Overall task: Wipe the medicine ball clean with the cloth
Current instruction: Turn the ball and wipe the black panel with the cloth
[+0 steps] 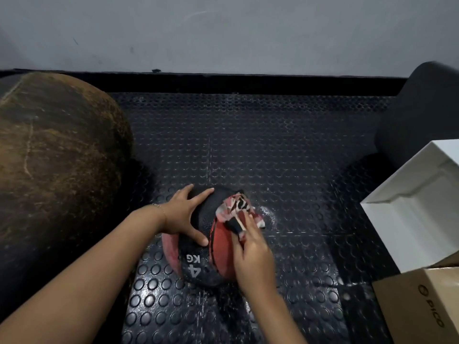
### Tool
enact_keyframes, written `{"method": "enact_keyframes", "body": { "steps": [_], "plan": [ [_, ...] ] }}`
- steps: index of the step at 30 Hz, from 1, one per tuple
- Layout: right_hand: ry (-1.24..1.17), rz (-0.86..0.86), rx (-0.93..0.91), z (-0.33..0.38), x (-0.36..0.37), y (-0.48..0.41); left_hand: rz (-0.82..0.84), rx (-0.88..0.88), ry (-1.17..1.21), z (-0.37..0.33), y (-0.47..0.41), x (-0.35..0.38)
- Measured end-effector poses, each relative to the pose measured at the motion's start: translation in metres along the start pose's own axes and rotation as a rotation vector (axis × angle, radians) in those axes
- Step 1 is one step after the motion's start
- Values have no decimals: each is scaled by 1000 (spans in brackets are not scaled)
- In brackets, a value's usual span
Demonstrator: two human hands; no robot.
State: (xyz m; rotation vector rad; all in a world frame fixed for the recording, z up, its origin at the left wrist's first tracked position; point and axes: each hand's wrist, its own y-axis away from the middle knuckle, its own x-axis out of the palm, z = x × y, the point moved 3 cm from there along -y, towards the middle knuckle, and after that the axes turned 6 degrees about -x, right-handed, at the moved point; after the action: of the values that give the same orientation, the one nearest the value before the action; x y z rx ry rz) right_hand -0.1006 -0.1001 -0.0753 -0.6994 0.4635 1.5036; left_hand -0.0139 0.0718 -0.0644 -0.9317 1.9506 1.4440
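While the left hand [185,214] lies spread flat on the medicine ball [221,247], which sits on the studded floor [285,157], the right hand [253,254] grips the bunched cloth [236,209] against the ball's red panel. The cloth hides the ball's far right side.

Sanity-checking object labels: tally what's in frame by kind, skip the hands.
Balls: 2, medicine ball, large brown ball
Cloths: 1, cloth
Boxes: 2, white box, cardboard box
Dark rounded object, unidentified: 1
Total: 6
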Motion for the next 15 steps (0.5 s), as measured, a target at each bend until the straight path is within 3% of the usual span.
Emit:
{"method": "enact_keyframes", "body": {
  "steps": [2,5,7,11,15],
  "plan": [
    [-34,1,66,-9,-2,-31,-19,-4,-163,-7,0,-8],
    [-127,115,350,-24,-9,-81,-86,-13,-248,1,5,-24],
    [-268,95,433,-32,-8,-91,-197,-38,-33,24,11,-22],
    [-231,44,445,-42,-3,-73,-340,-196,628,46,18,21],
    [-166,15,461,-53,-1,-55,-384,-152,619,32,-4,19]
  ]
}}
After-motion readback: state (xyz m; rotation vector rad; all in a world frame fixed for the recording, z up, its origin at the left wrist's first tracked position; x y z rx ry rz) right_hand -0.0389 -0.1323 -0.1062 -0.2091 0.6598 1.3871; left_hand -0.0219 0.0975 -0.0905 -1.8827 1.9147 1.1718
